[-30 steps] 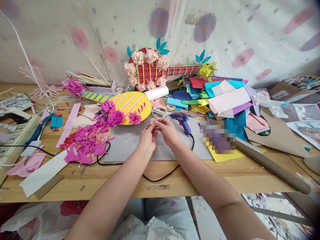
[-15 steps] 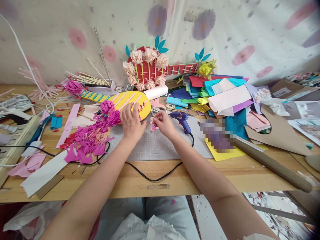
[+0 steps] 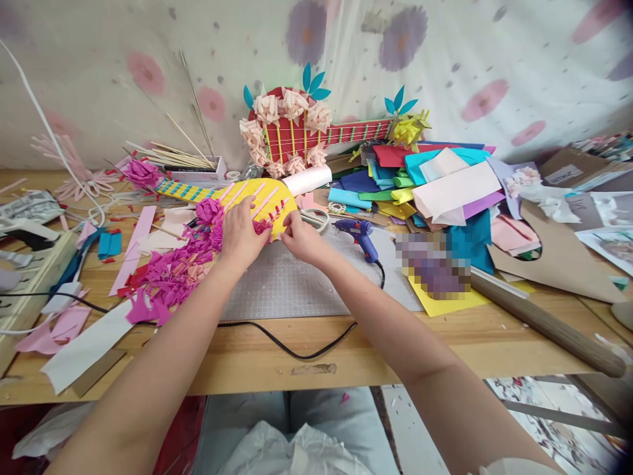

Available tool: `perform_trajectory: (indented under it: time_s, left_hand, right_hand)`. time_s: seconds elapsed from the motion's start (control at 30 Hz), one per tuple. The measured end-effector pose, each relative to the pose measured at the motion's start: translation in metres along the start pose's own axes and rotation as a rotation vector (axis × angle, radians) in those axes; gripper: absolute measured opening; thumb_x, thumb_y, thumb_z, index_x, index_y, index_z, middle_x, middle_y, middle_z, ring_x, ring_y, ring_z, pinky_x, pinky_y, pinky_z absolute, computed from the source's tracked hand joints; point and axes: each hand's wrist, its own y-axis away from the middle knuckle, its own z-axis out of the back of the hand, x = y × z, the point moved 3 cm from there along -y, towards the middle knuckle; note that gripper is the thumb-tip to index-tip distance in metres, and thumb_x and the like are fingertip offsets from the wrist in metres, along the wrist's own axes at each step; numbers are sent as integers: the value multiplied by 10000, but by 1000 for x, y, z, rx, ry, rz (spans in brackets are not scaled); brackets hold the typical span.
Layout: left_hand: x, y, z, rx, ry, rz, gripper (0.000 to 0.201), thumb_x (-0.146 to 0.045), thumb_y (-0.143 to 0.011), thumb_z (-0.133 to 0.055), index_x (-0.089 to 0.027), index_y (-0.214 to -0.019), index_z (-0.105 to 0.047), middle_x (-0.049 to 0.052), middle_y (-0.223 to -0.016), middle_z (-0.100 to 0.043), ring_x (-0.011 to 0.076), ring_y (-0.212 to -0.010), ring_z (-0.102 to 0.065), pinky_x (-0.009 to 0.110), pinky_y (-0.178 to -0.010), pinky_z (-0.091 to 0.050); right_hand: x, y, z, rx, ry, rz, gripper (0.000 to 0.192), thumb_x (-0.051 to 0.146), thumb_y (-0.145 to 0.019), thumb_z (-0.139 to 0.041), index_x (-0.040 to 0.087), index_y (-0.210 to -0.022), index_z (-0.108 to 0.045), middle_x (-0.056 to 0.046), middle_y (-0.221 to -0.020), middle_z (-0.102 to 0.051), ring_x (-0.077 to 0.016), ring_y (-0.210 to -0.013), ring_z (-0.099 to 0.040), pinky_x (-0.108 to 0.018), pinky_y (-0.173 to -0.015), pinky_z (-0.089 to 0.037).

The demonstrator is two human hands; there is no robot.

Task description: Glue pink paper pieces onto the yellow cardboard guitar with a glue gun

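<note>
A yellow paper guitar [image 3: 238,192] with pink strips and small red pieces lies slanted on the table, its lower end over the grey cutting mat [image 3: 291,284]. My left hand [image 3: 241,237] is on its lower body, fingers curled around a magenta paper flower [image 3: 262,227] whose petals show between thumb and fingers. Another magenta flower [image 3: 208,210] sits just left of that hand. My right hand [image 3: 301,239] is closed in a pinch at the guitar's rounded lower edge; what it pinches is hidden. Beside it, scissors [image 3: 319,216] lie partly covered.
A blue glue gun [image 3: 359,232] rests on the mat, its black cord curving along the front. Magenta scraps [image 3: 171,267] are heaped at left. A red flowered guitar [image 3: 291,142] leans on the back wall. Coloured paper [image 3: 457,188] and a wooden-handled tool [image 3: 548,323] occupy the right.
My right hand has moved left to the guitar's edge, and the small pink piece at its fingertips no longer shows. My left hand has shifted left and closed over the magenta flower.
</note>
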Motion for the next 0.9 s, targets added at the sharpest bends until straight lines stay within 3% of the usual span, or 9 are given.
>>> perform_trajectory:
  time_s: [0.27,0.9]
  left_hand:
    - [1,0,2,6,17,13,610,-206,-655,-663,-201,-1221,-434,107,-1170,-562,286,-1150,-484,429,-1009,-337]
    - [3,1,4,24,-75,-12,607,-237,-670,-674,-172,-1221,-427,118,-1175,-568,281,-1136,-500,421,-982,-363]
  right_hand:
    - [7,-9,-3,38,147,21,228,178,-808,-452,175,-1028,-392,-124,-954,-653,-256,-841,-606,-351,-713,-434]
    - [7,-18,-4,112,6,14,194,160,-780,-487,200,-946,-394,-34,-852,-638,-202,-781,-606,-328,-709,-450]
